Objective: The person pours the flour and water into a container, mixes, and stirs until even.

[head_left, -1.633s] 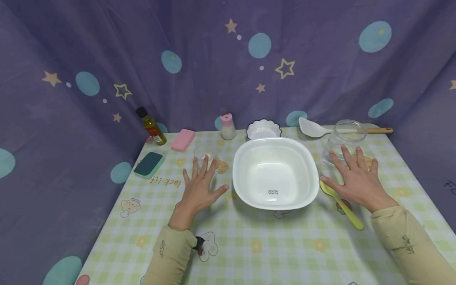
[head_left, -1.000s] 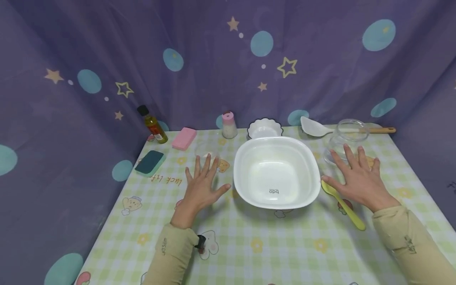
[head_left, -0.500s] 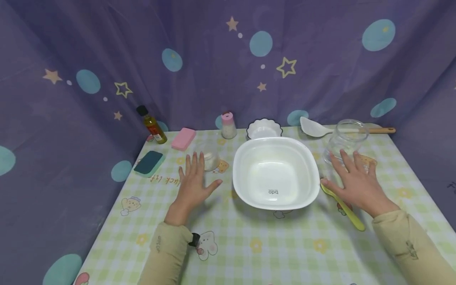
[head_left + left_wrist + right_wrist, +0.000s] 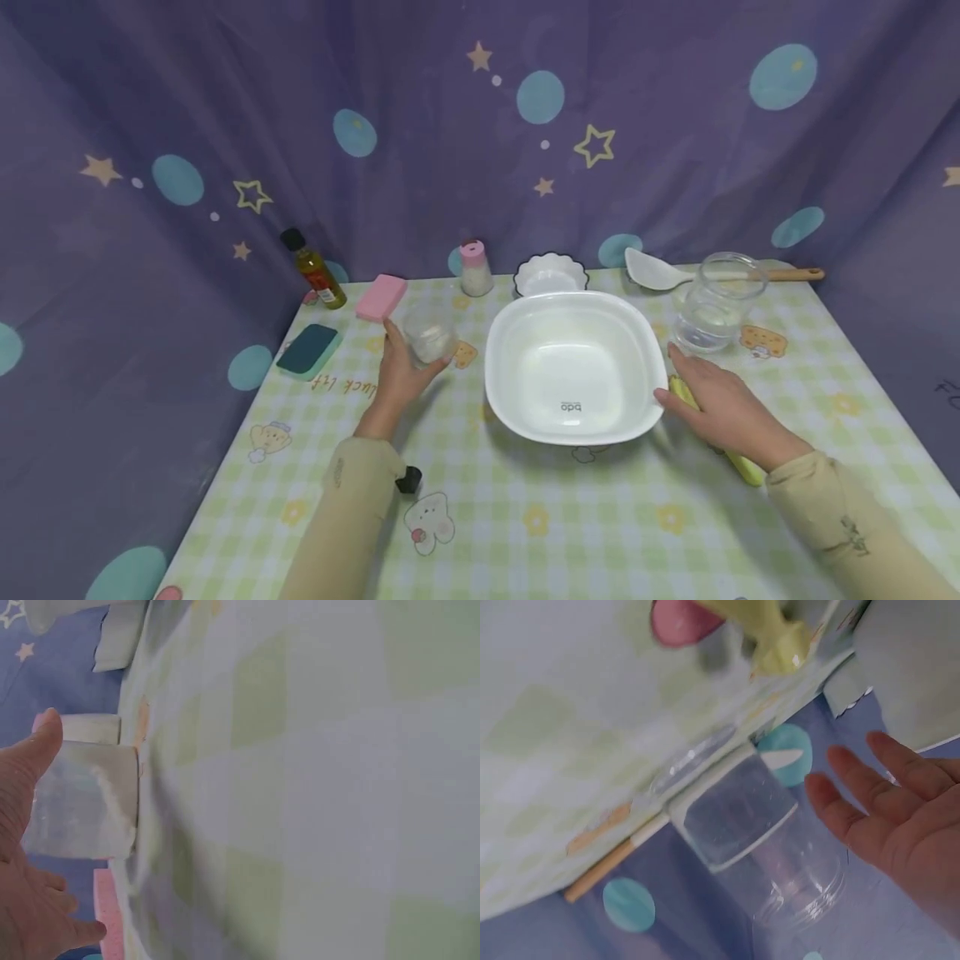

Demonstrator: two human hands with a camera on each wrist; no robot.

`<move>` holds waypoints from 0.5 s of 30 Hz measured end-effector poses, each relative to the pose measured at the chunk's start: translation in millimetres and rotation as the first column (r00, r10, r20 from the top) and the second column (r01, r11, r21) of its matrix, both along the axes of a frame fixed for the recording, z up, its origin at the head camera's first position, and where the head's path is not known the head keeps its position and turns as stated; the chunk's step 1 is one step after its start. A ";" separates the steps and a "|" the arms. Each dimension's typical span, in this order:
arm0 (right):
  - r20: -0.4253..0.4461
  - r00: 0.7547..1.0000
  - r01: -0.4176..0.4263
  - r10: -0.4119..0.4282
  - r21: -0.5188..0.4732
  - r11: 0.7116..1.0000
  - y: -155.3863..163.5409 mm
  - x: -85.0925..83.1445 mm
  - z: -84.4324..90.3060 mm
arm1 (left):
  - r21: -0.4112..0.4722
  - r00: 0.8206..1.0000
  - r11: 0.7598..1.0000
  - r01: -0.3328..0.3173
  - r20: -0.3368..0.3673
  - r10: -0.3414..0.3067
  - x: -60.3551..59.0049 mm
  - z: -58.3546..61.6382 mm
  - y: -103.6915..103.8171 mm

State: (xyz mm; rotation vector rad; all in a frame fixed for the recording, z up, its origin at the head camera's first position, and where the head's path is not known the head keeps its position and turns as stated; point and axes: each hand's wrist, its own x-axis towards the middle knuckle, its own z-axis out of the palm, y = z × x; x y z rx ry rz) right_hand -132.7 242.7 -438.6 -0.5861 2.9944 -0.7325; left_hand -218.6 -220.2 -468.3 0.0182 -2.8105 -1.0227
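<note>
My left hand reaches round a small clear glass with white powder in its bottom. Thumb and fingers are spread on either side of it; in the left wrist view a gap shows between my lower fingers and the glass. My right hand hovers by the right side of a white basin, fingers extended and thumb at the rim; whether it touches is unclear. Below this hand lies a yellow spoon, partly covered. Just beyond stands a clear jar holding clear liquid, also in the right wrist view.
Along the back are an oil bottle, a pink sponge, a pink-topped shaker, a scalloped white dish and a white spatula with a wooden handle, behind the jar. A green sponge lies at left.
My left hand has turned and moved its spread thumb and fingers round the small glass. The right hand has drawn left and down toward the basin's rim, turning onto its side and uncovering the jar.
</note>
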 end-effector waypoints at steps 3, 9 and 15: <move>0.040 0.999 -0.004 0.006 -0.056 0.998 -4.3 1.7 -1.4 | 0.114 0.999 0.993 -0.039 0.031 0.036 -9.1 -7.2 3.3; 0.087 0.996 -0.018 0.035 -0.189 0.982 -11.9 2.8 -1.8 | 0.288 0.992 0.949 -0.126 0.064 0.113 -22.4 -18.4 9.4; 0.205 0.978 0.045 0.027 -0.339 0.940 -20.2 2.7 -3.6 | 0.413 0.989 0.900 -0.141 0.026 0.143 -30.5 -29.3 13.4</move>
